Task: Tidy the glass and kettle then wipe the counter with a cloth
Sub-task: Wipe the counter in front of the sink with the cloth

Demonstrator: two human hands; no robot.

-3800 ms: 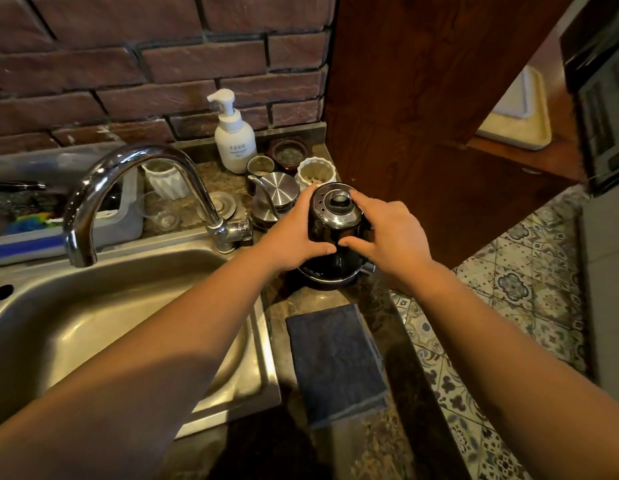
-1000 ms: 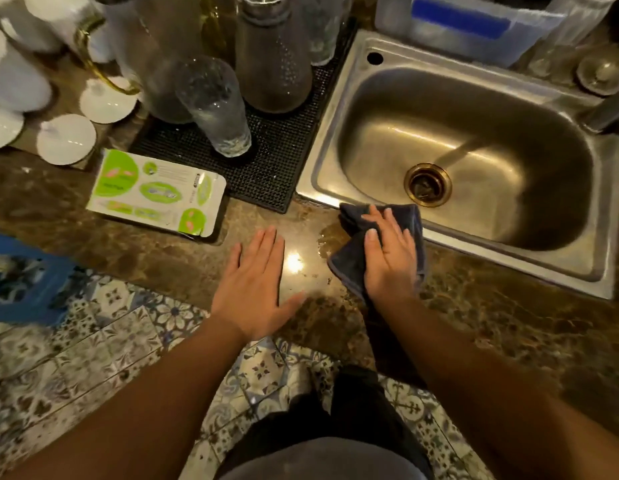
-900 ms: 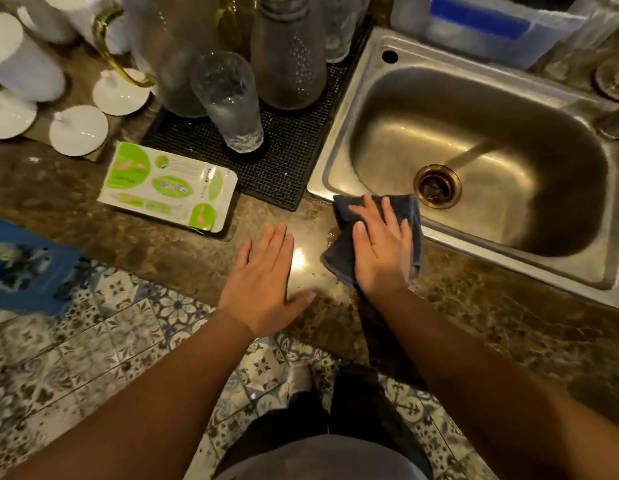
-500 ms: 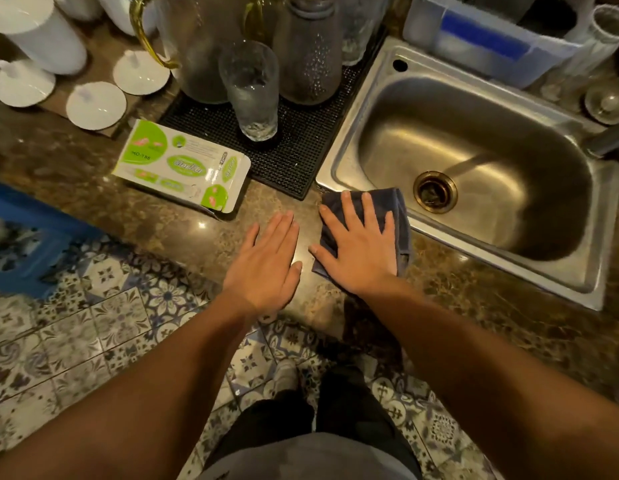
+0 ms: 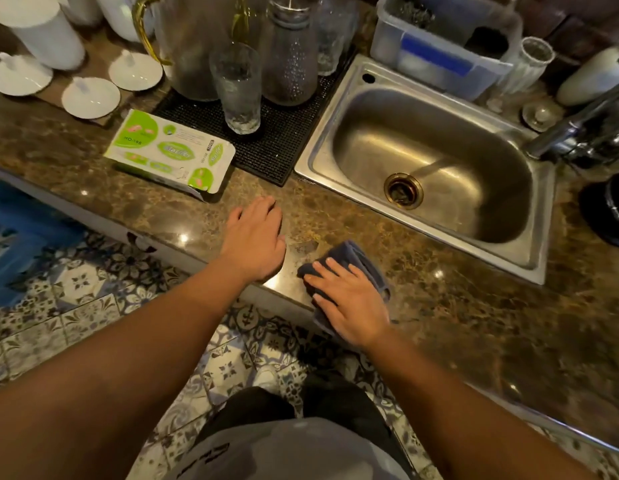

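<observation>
The right hand [image 5: 353, 299] lies flat with fingers spread on the cloth [image 5: 356, 261], pressing the dark folded square to the counter [image 5: 474, 323] at its front edge, one corner of it hanging just over; that grip is released, palm down, not clenched. The left hand [image 5: 254, 237] rests beside it on bare stone, fingers loosely curved, holding nothing. Behind the hands a wipes pack [image 5: 171, 155] lies flat, touching the corner of a black mat [image 5: 277, 147]. On the mat the glass [image 5: 237, 88] stands upright at the front, with a jug [image 5: 193, 46] and a bottle [image 5: 289, 53] crowded just behind it (their tops are cut off by the frame). To the left stand white jars [image 5: 41, 31] with three lids [image 5: 89, 97] set apart on a board. Right of the mat is the sink [image 5: 422, 154], a bin [image 5: 439, 46] behind it, and the tap [image 5: 578, 123] at the right edge, partly out of view. A dark round shape [image 5: 609, 209] at the far right is cropped; it may be the kettle, but I cannot tell. Motion blur smears the rear row, and the bin's contents are unreadable.
</observation>
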